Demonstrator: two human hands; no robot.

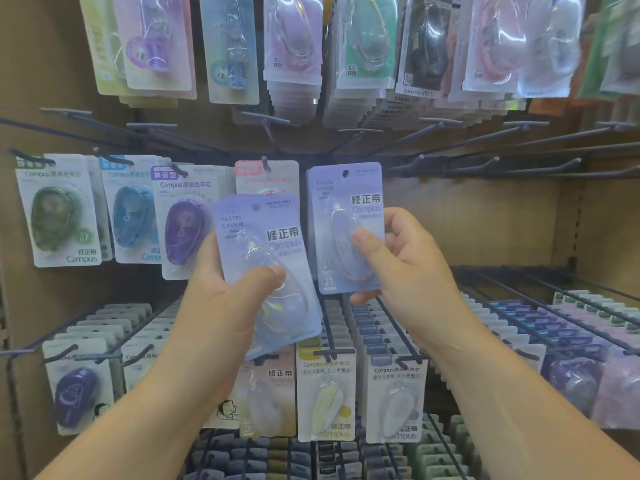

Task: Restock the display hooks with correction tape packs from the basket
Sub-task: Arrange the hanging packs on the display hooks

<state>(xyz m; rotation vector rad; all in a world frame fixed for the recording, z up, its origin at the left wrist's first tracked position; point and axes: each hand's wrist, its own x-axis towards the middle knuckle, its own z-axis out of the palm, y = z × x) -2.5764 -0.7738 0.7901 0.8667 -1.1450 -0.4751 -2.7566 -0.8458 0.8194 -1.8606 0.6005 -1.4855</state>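
The likeliest trouble sits just above the right hand's (408, 268) fingertips. The small dark hang hole (345, 173) at the top of the upright lilac card-and-clear-blister correction tape pack (346, 202) must meet a thin black wire hook, and I cannot tell whether a hook tip is through it yet. Pushed off-line, the tip would probably catch and crease the card. The grip is also light: a thumb pressed on the blister front and fingers curled behind the right edge, so a snag could twist the pack loose.

The left hand (221, 299) grips a second, tilted lilac pack (256, 237), with its thumb across the glossy dome and its fingers wrapped behind. Beyond those fingers the pack's top corner overlaps a hanging pink-topped card pack (266, 178), so a careless lift might knock that one on its hook.

Both lilac packs look alike: pale printed card reading PASTEL COOKIE, and a clear teardrop bubble over a whitish dispenser (slick plastic, I'd judge, and easy to let slide). The basket is out of view.
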